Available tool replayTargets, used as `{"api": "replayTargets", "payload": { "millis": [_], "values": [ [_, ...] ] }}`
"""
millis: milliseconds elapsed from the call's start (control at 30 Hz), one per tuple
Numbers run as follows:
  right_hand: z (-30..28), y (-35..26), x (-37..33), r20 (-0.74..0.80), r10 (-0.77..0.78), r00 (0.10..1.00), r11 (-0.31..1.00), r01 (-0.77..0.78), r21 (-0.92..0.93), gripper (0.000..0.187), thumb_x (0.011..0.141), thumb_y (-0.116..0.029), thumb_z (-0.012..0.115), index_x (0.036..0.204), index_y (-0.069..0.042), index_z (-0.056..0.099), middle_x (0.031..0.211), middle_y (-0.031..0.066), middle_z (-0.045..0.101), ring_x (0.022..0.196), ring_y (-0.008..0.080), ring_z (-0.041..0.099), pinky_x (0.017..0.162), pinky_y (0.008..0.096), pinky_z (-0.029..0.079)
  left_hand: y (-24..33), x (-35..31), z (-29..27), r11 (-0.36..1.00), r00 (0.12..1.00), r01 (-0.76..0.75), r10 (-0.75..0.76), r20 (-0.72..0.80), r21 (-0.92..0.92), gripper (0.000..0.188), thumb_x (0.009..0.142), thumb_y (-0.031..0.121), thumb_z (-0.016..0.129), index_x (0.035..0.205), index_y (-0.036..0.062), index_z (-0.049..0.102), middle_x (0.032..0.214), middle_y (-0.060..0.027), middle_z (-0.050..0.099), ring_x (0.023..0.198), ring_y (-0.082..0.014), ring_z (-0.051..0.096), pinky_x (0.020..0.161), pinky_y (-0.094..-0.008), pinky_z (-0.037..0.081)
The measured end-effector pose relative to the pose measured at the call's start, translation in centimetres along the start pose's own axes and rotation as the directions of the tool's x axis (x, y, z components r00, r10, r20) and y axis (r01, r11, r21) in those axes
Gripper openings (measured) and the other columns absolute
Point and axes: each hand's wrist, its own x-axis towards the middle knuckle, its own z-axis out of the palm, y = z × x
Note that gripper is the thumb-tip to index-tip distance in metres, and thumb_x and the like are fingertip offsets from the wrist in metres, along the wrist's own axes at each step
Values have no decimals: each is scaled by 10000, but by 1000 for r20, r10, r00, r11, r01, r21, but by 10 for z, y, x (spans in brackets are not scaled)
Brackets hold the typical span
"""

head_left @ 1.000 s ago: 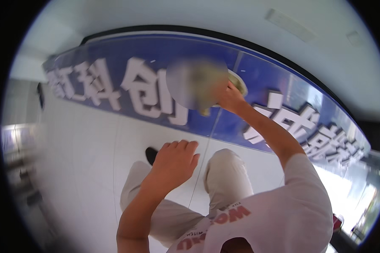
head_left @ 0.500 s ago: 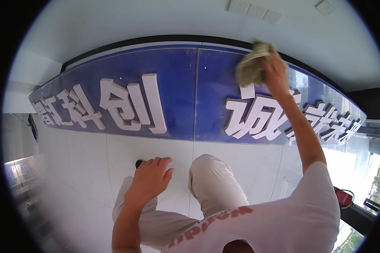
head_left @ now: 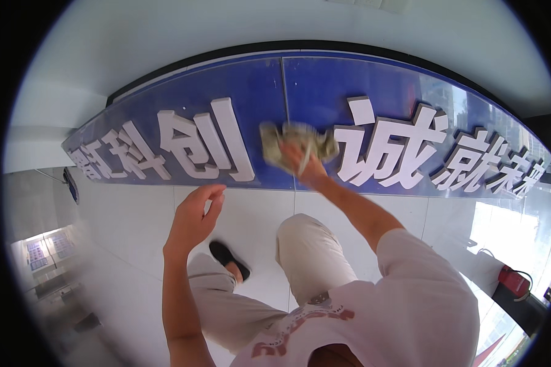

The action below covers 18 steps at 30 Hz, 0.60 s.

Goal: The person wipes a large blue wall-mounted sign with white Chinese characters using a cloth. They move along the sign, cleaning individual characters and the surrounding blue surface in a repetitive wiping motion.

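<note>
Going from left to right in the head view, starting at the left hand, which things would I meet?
Left hand → greenish cloth in the right hand → large white raised character → red object.

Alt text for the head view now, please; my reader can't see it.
The right hand holds an olive cloth at a blue sign, between raised white characters. The left hand, empty, hangs above the pale floor.
</note>
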Motion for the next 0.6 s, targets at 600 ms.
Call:
{"api": "replayTargets", "payload": {
  "millis": [600],
  "values": [
    [-93,46,71,-407,335,850,928,-371,-11,400,909,-328,594,1238,-98,596,1118,123,577,1125,311,517,1091,495,315,-66,321,-51,769,873,-387,484,-67,509,539,1027,449,307,1144,23,615,1021,-263,653,1012,-450,590,890,-474,459]
  ]
}}
